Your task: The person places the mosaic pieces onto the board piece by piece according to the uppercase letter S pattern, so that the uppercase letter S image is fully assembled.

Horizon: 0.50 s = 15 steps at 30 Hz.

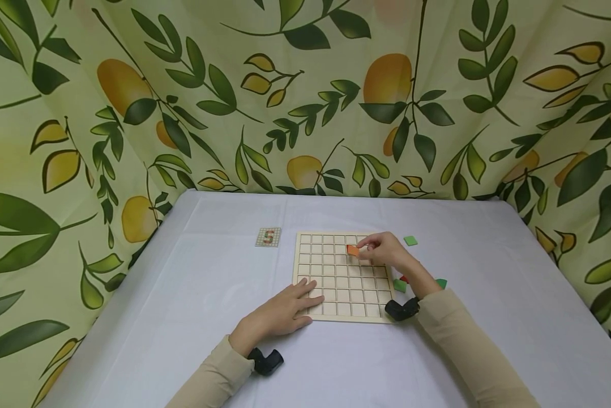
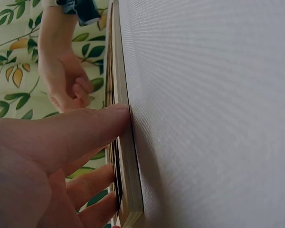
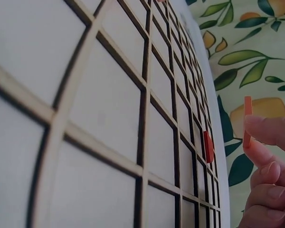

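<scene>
My right hand (image 1: 385, 249) pinches a thin orange tile (image 1: 355, 251) between thumb and finger, over the far part of a wooden grid board (image 1: 305, 318). The right wrist view shows this orange tile (image 3: 247, 107) edge-on, raised off the grid. A red tile (image 3: 208, 147) lies in a far cell of the board. My left hand (image 1: 282, 310) rests on the board's near left corner with its fingers spread. In the left wrist view, the left thumb (image 2: 85, 135) lies against the board's side edge (image 2: 128, 175) while the other fingers reach over its top.
A small card (image 1: 268, 237) with a gridded pattern lies left of the board. To the right are a green tile (image 1: 410, 241) at the back, another green tile (image 1: 400, 285) by the board's edge, and more pieces partly behind the right forearm. White cloth (image 1: 193, 272) covers the table.
</scene>
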Motion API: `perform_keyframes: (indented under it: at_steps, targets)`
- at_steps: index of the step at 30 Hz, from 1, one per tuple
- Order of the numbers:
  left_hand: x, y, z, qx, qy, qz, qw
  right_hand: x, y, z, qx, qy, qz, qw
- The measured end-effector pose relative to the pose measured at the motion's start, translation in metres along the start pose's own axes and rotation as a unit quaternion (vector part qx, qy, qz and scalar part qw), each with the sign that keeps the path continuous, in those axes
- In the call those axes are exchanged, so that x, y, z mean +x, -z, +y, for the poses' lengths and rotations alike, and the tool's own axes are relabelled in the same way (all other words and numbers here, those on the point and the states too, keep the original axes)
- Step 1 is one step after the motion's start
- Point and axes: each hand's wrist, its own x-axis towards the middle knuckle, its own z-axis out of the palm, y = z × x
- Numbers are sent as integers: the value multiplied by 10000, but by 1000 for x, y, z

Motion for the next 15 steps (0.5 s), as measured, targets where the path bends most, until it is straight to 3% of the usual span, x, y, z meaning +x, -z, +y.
perform_keyframes:
  at_steps: [15]
  targets:
    - [-1,0,1,-3,6,-5,10000,19,-6,1,136,322,16,9994]
